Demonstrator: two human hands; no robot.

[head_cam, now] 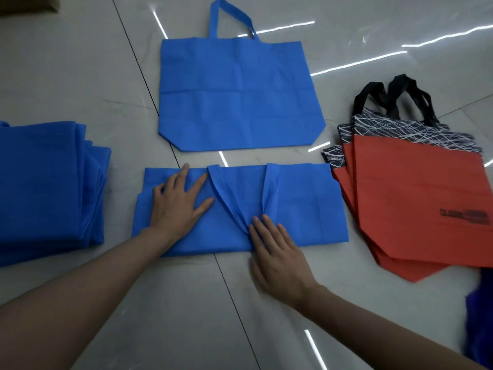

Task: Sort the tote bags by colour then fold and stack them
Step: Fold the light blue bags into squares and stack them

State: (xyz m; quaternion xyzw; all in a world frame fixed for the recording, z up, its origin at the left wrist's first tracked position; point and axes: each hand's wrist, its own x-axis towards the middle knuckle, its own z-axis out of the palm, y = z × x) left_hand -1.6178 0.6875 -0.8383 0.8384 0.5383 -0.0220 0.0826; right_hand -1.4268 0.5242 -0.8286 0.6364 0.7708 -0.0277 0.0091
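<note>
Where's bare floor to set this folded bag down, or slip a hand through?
Bare floor lies upper left, between the blue stack and the flat blue bag, and nearer than the folded bag. Crowded: its right edge leaves hardly any gap to the red bags.
</note>
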